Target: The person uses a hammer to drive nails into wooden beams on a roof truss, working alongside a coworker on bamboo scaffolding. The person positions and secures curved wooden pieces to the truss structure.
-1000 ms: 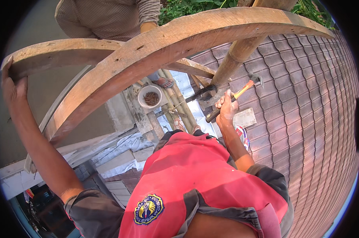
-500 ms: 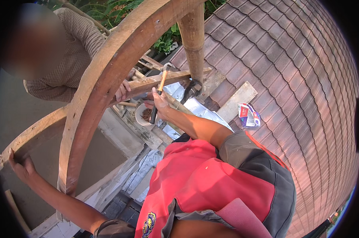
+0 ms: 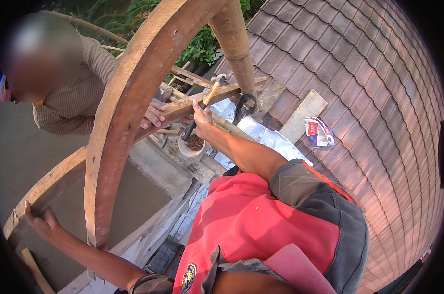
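My right hand (image 3: 201,117) grips a hammer (image 3: 204,105) with a wooden shaft and black grip, its steel head up by a flat wooden batten (image 3: 209,96). That batten runs under a thick bamboo post (image 3: 234,44). My left hand (image 3: 43,223) rests flat on the low end of a curved timber rib (image 3: 45,188). A second, larger curved timber arch (image 3: 124,112) rises between my arms. A co-worker's hand (image 3: 153,116) holds the batten just left of my hammer hand.
A co-worker in a striped brown shirt (image 3: 72,95) leans in at the upper left. A small round tub (image 3: 192,145) sits under the batten. Brown roof tiles (image 3: 379,98) slope away on the right, with a loose plank (image 3: 303,116) and a small packet (image 3: 319,132) on them.
The view has swung left and down, bringing the co-worker in. My right hand has brought the hammer from beside the post to the batten. My left hand stays on the curved rib.
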`<action>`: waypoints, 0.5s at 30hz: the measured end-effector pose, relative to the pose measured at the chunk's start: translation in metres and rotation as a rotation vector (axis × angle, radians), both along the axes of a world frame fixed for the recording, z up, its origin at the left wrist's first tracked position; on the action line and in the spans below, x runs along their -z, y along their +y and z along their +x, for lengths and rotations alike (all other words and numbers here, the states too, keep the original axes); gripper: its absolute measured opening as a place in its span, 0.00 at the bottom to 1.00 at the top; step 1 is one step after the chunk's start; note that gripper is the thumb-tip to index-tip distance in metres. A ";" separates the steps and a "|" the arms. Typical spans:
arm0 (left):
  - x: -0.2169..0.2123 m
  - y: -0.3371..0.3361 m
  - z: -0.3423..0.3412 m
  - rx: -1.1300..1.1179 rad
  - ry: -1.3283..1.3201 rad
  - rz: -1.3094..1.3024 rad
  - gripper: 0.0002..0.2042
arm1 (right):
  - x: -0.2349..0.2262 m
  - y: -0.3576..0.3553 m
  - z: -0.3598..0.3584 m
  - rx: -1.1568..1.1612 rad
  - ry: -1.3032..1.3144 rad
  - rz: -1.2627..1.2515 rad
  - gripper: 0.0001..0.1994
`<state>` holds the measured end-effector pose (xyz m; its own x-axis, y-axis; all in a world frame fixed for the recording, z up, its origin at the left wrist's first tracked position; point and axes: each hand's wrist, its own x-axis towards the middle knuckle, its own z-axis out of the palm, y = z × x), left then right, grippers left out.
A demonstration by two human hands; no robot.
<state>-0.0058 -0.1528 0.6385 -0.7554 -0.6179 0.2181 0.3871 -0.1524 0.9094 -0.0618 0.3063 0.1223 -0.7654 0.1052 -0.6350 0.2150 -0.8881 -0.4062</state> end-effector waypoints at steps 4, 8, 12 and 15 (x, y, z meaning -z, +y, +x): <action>0.003 -0.007 0.012 0.034 0.009 -0.004 0.21 | -0.008 -0.002 0.004 -0.017 0.033 -0.027 0.26; 0.004 0.006 0.016 -0.009 0.003 0.000 0.21 | -0.017 0.003 0.008 -0.045 0.082 -0.052 0.25; 0.003 0.019 0.016 -0.020 -0.025 0.007 0.20 | -0.020 0.007 0.005 -0.059 0.050 -0.076 0.25; 0.004 0.008 0.023 -0.013 -0.016 0.020 0.19 | -0.021 0.008 0.006 -0.098 0.022 -0.086 0.26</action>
